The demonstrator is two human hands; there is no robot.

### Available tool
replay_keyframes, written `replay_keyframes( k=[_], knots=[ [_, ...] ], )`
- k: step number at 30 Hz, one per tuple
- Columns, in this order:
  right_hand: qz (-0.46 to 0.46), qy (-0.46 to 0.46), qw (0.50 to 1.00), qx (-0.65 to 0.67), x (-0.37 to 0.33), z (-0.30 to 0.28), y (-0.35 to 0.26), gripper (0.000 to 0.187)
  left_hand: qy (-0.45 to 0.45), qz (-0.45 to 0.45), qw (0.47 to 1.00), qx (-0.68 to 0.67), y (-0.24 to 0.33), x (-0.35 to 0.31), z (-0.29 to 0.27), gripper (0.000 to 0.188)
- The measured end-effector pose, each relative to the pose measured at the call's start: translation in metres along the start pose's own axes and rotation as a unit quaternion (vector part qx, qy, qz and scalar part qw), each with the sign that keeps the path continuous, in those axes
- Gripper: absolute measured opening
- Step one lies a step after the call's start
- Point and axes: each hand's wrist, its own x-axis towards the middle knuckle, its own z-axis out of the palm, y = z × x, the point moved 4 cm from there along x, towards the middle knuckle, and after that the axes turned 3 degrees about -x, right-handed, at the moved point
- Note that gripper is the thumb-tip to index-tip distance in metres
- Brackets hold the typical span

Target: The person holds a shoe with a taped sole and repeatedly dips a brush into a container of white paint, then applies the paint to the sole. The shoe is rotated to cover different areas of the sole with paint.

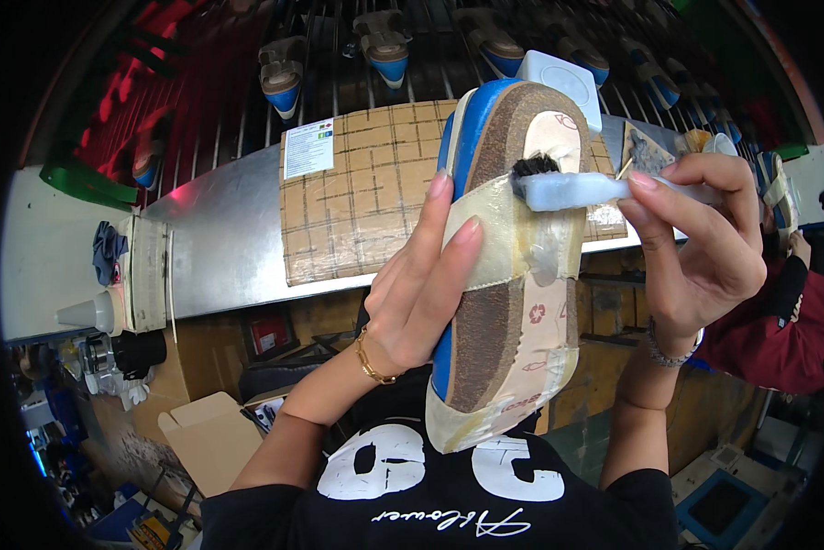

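My left hand point(421, 284) grips a sandal-like shoe point(485, 357) built on a blue last, its fingers lying over a cream strap and its thumb hidden. The shoe's underside is turned up, showing a brown border around a pale pink middle with printed marks. Cream material folds over the sole at the strap and at the lower end; a glossy wet-looking patch shows on the strap. In a pinch, my right hand point(701, 238) holds a brush point(572, 190) by its pale bluish handle. Its black bristles meet the sole just above the strap.
A taped cardboard sheet point(366, 192) lies on the metal bench point(219, 247) behind the shoe. Beyond it, a rack point(238, 55) carries several similar shoes. A white box point(563, 82) stands behind the toe. At right a person in maroon point(783, 330) holds another shoe.
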Motion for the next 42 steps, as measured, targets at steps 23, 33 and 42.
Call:
replay_keyframes(
  k=[23,33,42],
  knots=[
    [0.084,-0.052,0.987,0.124,-0.009,0.001,0.004,0.028,-0.089,-0.177,0.977,-0.081,-0.019,-0.024,0.004,0.09],
    [0.191,0.001,0.978,0.084,-0.027,0.012,-0.017,0.028,-0.019,-0.078,0.995,0.056,-0.014,-0.003,0.0,0.114],
    [0.085,0.058,0.995,-0.012,-0.019,0.014,-0.026,0.034,-0.027,-0.059,0.995,0.074,-0.01,0.0,-0.007,0.095]
  ],
)
